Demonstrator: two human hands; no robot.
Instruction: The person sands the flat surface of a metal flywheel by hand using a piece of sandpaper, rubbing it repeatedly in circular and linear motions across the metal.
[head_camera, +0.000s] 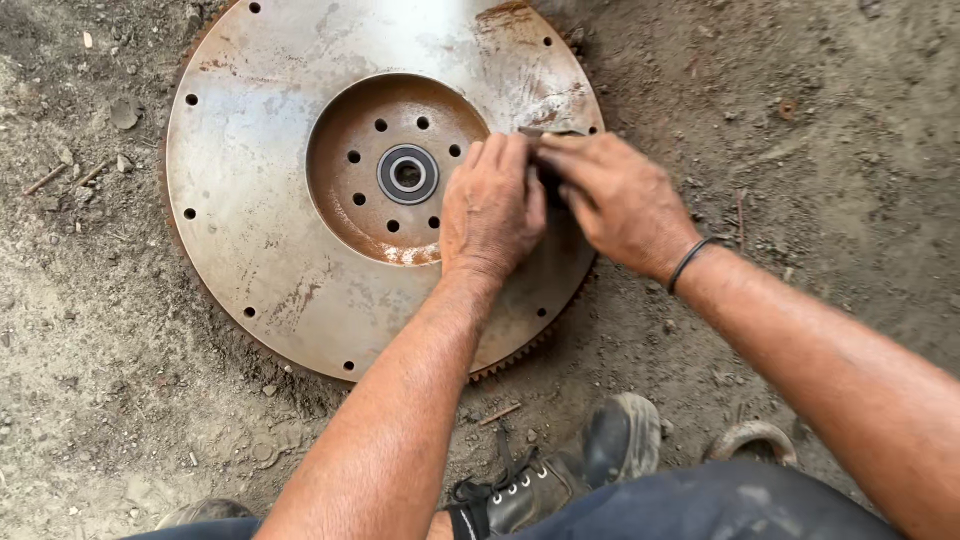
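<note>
Your left hand (492, 205) and right hand (615, 200) meet at three o'clock on the rusty flywheel (265, 200), which lies flat on dirt (830, 120). Fingers pressed together, seemingly pinching a small dark piece (552, 132), mostly hidden.

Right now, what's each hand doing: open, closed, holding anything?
Left hand: palm down on the rusty toothed metal disc, fingers pressing a small dark piece.
Right hand: fingers curled on the same piece; the grip itself is hidden.

Left hand (492, 208) flat, right hand (615, 200) curled (wristband on), fingers (545, 150) meeting, both forearms extended
</note>
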